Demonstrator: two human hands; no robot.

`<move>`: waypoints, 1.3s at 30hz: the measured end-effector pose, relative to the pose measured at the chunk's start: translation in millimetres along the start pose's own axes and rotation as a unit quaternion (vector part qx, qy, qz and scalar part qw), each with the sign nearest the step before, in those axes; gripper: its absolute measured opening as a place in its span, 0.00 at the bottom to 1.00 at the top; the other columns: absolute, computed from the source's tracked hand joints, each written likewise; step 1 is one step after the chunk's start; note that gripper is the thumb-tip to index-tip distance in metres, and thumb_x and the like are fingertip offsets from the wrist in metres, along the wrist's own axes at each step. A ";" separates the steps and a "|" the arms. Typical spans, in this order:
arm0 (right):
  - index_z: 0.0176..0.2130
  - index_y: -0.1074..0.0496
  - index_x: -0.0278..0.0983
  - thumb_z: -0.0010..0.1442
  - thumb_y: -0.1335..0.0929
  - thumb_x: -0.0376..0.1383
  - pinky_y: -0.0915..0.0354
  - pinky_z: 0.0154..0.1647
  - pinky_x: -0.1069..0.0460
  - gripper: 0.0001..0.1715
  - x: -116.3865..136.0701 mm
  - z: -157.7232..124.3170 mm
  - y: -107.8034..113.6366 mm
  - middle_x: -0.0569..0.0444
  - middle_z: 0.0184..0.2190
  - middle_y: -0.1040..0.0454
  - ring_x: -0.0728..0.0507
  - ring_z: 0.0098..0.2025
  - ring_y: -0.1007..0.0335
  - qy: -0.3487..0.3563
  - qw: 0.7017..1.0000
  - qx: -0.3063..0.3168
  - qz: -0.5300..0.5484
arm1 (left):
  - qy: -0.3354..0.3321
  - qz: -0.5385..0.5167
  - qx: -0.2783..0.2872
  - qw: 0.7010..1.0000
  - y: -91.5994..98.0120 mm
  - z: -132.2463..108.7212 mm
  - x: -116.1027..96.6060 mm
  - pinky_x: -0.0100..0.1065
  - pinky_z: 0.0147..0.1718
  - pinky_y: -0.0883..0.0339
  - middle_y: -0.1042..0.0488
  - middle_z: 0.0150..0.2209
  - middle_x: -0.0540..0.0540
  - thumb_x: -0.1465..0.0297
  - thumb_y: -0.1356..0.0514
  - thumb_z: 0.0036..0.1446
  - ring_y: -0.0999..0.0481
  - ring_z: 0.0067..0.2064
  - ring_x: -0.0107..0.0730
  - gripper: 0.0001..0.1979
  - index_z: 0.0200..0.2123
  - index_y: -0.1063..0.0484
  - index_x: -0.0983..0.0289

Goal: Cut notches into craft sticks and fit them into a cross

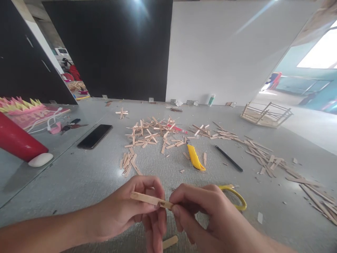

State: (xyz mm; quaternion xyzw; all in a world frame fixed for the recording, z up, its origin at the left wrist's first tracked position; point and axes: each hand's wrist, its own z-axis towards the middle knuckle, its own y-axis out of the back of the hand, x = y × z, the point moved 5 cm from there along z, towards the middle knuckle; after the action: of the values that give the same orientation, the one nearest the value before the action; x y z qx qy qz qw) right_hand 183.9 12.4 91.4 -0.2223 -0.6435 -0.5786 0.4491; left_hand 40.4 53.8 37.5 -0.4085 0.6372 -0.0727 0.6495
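Between my hands is a wooden craft stick (146, 198), slanting slightly down to the right, with a dark notch or mark near its middle. My left hand (131, 205) pinches it between thumb and fingers. The thumb and forefinger of my right hand (201, 207) grip its right end. Whether it is one stick or two overlapping pieces I cannot tell. Under my right hand lie scissors with a yellow handle (239, 200), partly hidden. A short stick piece (170, 242) lies on the table below my hands.
Ahead are a pile of crossed sticks (151, 133), a yellow utility knife (195, 158), a black pen (228, 158) and a phone (95, 136). Loose sticks (265, 158) spread rightward near a stick frame (265, 114). At left lies a red cylinder (19, 138); a glue stick (211, 100) stands behind.
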 end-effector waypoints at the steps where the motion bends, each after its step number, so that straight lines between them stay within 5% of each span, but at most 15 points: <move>1: 0.33 0.25 0.38 0.65 0.36 0.31 0.38 0.28 0.55 0.11 1.3 -0.8 0.8 0.57 0.23 0.28 0.51 0.24 0.37 0.000 1.000 0.008 -0.008 | 0.013 0.001 0.009 1.000 -0.1 0.3 0.9 0.23 0.18 0.35 0.19 0.27 0.53 0.66 0.38 0.67 0.19 0.21 0.31 0.07 0.37 0.29 0.63; 8: 0.33 0.25 0.38 0.61 0.36 0.31 0.38 0.24 0.56 0.09 3.6 -2.2 2.5 0.58 0.22 0.30 0.50 0.24 0.37 -0.049 0.993 0.065 0.085 | 0.040 0.066 0.056 0.995 0.6 -3.7 3.7 0.25 0.18 0.37 0.20 0.23 0.52 0.55 0.37 0.65 0.23 0.18 0.31 0.15 0.40 0.28 0.61; 13: 0.35 0.21 0.39 0.57 0.33 0.35 0.38 0.25 0.54 0.10 -4.6 -6.7 -0.8 0.53 0.27 0.25 0.47 0.27 0.33 -0.075 0.996 0.047 0.028 | 0.080 0.135 0.023 0.987 4.0 -4.7 3.9 0.23 0.15 0.48 0.25 0.18 0.46 0.70 0.37 0.50 0.34 0.15 0.23 0.04 0.32 0.24 0.62; 16: 0.32 0.22 0.38 0.58 0.33 0.37 0.44 0.20 0.55 0.09 -10.2 -10.0 -5.4 0.55 0.22 0.30 0.48 0.24 0.38 -0.082 0.994 0.068 0.016 | 0.102 0.154 0.022 0.983 5.6 -5.3 6.5 0.23 0.13 0.50 0.26 0.16 0.45 0.74 0.43 0.45 0.35 0.13 0.24 0.10 0.32 0.24 0.62; 21: 0.31 0.25 0.37 0.62 0.34 0.30 0.45 0.19 0.56 0.10 -3.1 -6.7 -1.1 0.59 0.21 0.34 0.51 0.22 0.43 0.029 0.992 0.083 -0.088 | 0.114 0.150 0.027 0.982 7.4 -3.4 10.1 0.21 0.08 0.51 0.23 0.17 0.48 0.68 0.38 0.53 0.31 0.11 0.25 0.06 0.33 0.26 0.63; 26: 0.32 0.27 0.34 0.71 0.42 0.27 0.46 0.22 0.48 0.20 13.9 -9.2 1.0 0.53 0.25 0.31 0.46 0.24 0.45 0.281 0.898 0.090 -0.327 | 0.111 0.077 -0.022 0.991 7.7 4.6 11.4 0.21 0.03 0.50 0.21 0.21 0.50 0.62 0.37 0.61 0.32 0.08 0.25 0.11 0.32 0.31 0.62; 34: 0.41 0.20 0.30 0.72 0.42 0.29 0.39 0.20 0.47 0.22 8.2 -14.2 -1.6 0.43 0.34 0.17 0.42 0.26 0.28 0.439 0.725 0.096 -0.521 | 0.044 0.048 -0.078 0.995 9.5 3.1 2.7 0.18 0.09 0.38 0.19 0.26 0.54 0.62 0.38 0.65 0.23 0.16 0.26 0.12 0.34 0.32 0.64; 39: 0.41 0.20 0.27 0.69 0.42 0.26 0.31 0.24 0.47 0.22 6.5 -12.4 16.4 0.43 0.33 0.17 0.41 0.29 0.25 0.445 0.745 0.002 -0.498 | 0.020 0.104 -0.084 0.991 5.1 1.4 -8.9 0.20 0.12 0.36 0.18 0.29 0.55 0.57 0.42 0.70 0.22 0.18 0.28 0.14 0.38 0.36 0.61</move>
State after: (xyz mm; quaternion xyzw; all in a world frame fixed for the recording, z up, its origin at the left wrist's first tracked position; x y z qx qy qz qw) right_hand 197.9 3.0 104.8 0.4132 -0.3914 -0.7516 0.3334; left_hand 37.9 63.2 40.9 -0.3918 0.6927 0.0405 0.6041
